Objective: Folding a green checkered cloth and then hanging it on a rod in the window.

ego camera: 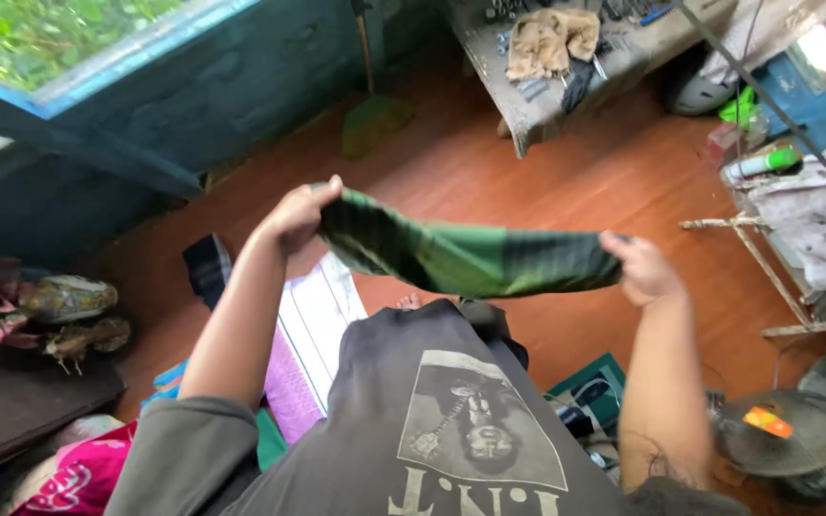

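The left hand [300, 212] is clenched on one end of a green and dark striped cloth [461, 256], and the right hand [644, 269] is pinched shut on the other end. The cloth hangs stretched between the two grips, held in the air in front of the chest, well above the wooden floor [547, 182]. It looks already doubled over lengthwise into a narrow band, sagging a little in the middle; I judge the folding part done, with the cloth not yet laid down anywhere. Both arms are raised and spread, elbows bent, the left forearm angled up and inward, the right one nearly upright.

Below the cloth is the person's grey printed shirt [451, 420]. Near left, striped and pink fabrics [313, 344] lie on the floor. Far off stands a desk [537, 105] with tools and a tan rag [552, 38]. To the right is a metal rack [767, 268].
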